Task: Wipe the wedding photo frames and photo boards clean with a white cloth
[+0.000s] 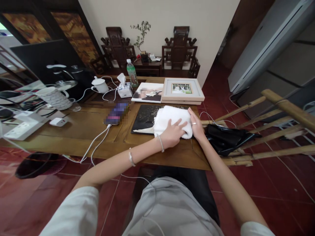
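Observation:
A folded white towel (169, 116) lies on a dark, speckled panel (144, 118) with a pale shape along its near left edge. My left hand (173, 132) rests on top of the towel, fingers spread apart toward its right side, and its thumb points away from me. Along the towel's right edge is my right hand (197, 127), fingers stretched out straight and touching the cloth; a ring is on one finger. The underside of the towel and part of the panel beneath are hidden.
Behind the panel lie a framed photo (183, 90) and a printed picture (147, 92). A phone (116, 113) with a cable, tissue box (125, 90), bottle (132, 73), lidded cup (100, 85), mug (55, 98) and power strip (26, 126) stand leftward. A bamboo rack (246, 137) is right.

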A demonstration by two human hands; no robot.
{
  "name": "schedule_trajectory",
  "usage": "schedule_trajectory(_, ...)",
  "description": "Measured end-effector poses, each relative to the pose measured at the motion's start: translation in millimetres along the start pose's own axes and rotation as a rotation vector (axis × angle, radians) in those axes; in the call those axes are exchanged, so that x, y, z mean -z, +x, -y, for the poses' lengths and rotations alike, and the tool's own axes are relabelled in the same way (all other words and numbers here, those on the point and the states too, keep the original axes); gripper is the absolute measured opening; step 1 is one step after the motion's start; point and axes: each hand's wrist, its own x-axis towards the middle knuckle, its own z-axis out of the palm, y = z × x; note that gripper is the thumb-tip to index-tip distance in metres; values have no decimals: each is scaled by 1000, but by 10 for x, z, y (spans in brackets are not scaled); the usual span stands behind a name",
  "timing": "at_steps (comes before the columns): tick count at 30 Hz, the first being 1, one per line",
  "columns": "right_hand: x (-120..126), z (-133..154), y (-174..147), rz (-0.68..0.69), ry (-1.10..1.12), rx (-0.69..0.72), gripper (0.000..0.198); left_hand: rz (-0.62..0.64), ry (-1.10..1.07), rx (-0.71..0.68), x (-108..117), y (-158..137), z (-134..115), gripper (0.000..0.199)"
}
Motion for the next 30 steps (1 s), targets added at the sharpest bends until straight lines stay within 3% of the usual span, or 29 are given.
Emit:
schedule_trajectory(5,-5,53,-11,38,-30,-31,56,-11,32,-63,32,-470,-259,38)
schedule_trajectory(9,-36,39,-11,122,-134,23,38,11,14,25,68,-598,-75,41)
schedule_trajectory(13,-52,-3,-13,168,-211,103,34,10,-20,167,132,-295,440,45)
schedule_trajectory(17,-40,-23,-18,169,-232,111,35,-23,-96,145,289,203,801,41)
schedule_trajectory(24,-12,-14,-3,188,-252,117,35,-26,-152,2,530,915,629,29)
schedule_trajectory(27,-15,-12,-1,194,-266,111,36,6,-136,39,508,991,619,30)
schedule_trajectory(30,-28,-22,-5,188,-253,103,35,-7,-122,67,420,871,750,31)
